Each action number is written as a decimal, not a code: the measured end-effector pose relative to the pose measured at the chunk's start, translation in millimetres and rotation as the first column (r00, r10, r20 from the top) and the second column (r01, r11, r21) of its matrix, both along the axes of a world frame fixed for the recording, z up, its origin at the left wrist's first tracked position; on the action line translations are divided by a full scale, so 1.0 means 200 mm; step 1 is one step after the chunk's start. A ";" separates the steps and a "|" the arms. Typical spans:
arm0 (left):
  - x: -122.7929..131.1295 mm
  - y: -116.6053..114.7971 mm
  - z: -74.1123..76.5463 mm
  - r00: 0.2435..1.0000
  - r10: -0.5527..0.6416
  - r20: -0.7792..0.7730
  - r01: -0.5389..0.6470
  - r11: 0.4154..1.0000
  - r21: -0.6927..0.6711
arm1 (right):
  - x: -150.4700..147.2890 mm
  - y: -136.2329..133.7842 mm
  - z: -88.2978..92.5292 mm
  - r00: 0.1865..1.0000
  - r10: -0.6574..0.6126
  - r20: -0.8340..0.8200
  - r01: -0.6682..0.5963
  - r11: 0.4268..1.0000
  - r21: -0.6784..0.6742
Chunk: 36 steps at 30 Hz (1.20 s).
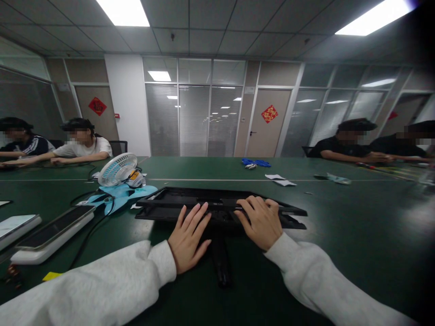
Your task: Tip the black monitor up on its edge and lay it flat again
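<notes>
A long black frame-like object lies across the green table in front of me. My left hand rests at its near edge, left of the middle, with its fingers spread and nothing gripped. On the right part of the frame is my right hand, its fingers bent over the upper bar and the thumb reaching toward the middle. From under the frame's middle a black handle-like part points toward me. Both wrists are in light grey sleeves.
On the green table, a phone on a white block, a cable and a fan with blue parts stand left. Farther back are blue gloves and white papers. People sit at both sides.
</notes>
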State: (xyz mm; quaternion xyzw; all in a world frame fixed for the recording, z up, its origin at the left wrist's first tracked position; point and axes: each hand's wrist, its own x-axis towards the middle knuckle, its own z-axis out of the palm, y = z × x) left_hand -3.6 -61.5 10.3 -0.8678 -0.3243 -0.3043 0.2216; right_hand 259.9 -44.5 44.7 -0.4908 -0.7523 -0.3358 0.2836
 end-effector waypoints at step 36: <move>0.01 0.00 -0.02 1.000 0.000 0.019 0.000 1.000 0.011 | 0.02 0.00 0.01 0.994 0.109 -0.012 -0.109 0.994 -0.025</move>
